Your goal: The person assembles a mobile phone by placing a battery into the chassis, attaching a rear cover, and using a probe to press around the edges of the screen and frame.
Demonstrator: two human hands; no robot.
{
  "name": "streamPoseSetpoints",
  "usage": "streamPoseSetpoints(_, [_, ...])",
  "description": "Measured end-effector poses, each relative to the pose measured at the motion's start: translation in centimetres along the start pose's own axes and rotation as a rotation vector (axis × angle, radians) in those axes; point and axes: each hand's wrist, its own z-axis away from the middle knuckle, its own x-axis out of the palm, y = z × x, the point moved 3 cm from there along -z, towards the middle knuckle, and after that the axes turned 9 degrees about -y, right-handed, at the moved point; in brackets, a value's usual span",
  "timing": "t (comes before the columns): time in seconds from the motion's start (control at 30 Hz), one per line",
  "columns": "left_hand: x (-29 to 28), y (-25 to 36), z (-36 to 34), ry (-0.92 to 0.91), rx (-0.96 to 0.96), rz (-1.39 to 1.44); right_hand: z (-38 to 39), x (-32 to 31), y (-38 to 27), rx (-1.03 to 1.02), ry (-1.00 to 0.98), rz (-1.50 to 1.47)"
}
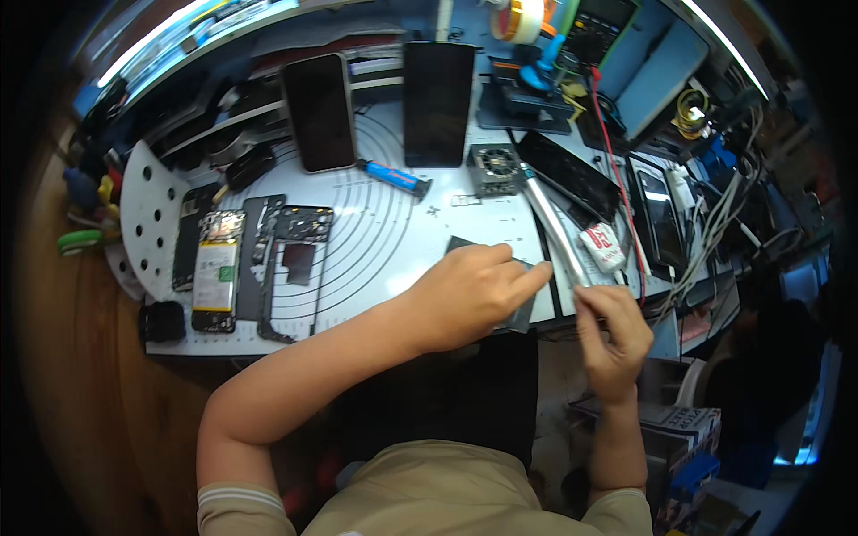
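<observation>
My left hand (pixel 472 293) lies on a small dark flat piece (pixel 521 313) at the near edge of the white work mat (pixel 393 241), its fingers pressing the piece down. My right hand (pixel 612 335) is just to the right and grips the near end of a long silver tool (pixel 552 223), which slants up and away over the mat's right side. The tool's near tip meets the fingers of both hands. Most of the dark piece is hidden under my left hand.
Two phones (pixel 320 112) (pixel 437 89) lie face up at the back of the mat. A blue-handled tool (pixel 395 177) and a small grey fan block (pixel 494 168) lie between them. Opened phone parts (pixel 217 268) (pixel 295 259) sit at the left. Cables, a multimeter (pixel 601 31) and tape (pixel 518 20) crowd the right.
</observation>
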Motion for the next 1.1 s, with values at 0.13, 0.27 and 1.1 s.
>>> streamPoseSetpoints(0.13, [0.5, 0.9, -1.0, -0.078, 0.009, -0.099, 0.1, -2.3, 1.6, 0.112, 0.088, 0.045])
streamPoseSetpoints(0.27, [0.0, 0.5, 0.0, -0.077, -0.007, -0.082, -3.0, -4.6, 5.5, 0.321, 0.094, 0.198])
streamPoseSetpoints(1.1, [-2.8, -3.4, 2.1, 0.019, -0.224, 0.25, -9.4, -2.7, 10.6, 0.463, -0.63, 0.84])
